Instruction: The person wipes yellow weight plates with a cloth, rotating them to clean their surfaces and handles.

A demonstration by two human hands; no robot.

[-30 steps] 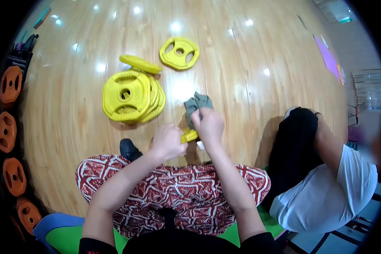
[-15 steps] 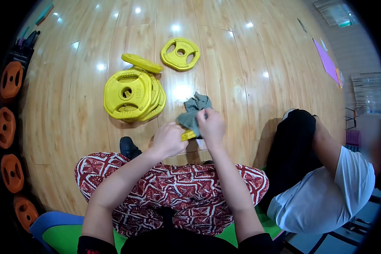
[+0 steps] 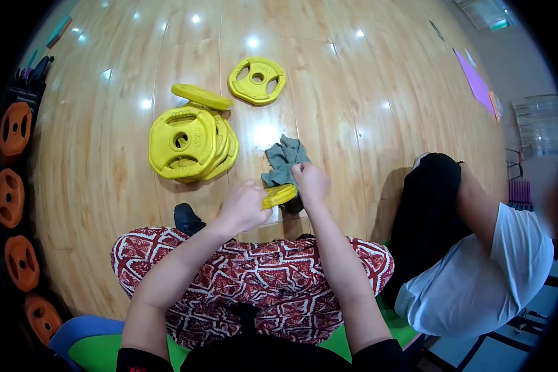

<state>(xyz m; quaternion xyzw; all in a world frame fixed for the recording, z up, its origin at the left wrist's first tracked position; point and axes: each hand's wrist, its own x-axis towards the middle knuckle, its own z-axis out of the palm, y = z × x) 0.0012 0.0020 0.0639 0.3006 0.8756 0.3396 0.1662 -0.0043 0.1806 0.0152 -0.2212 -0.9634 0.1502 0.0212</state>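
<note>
A yellow weight plate, seen nearly edge-on, is gripped at its left side by my left hand, fingers wrapped round the rim. On the plate's other side, my right hand is closed on a grey-green cloth, which hangs out beyond the fingers toward the floor. Ahead and to the left, a stack of yellow weight plates marked 1.25KG sits on the floor. Another yellow plate leans tilted at the back of the stack, and one more lies flat farther off.
Orange weight plates stand in a row along the left edge. A seated person in a white shirt is close on my right, knee raised. A black shoe is by my left knee. Beneath me is a green mat.
My right hand and the cloth have drawn off the plate's face, so more of its yellow rim shows. My left hand keeps its hold. The view has shifted slightly.
</note>
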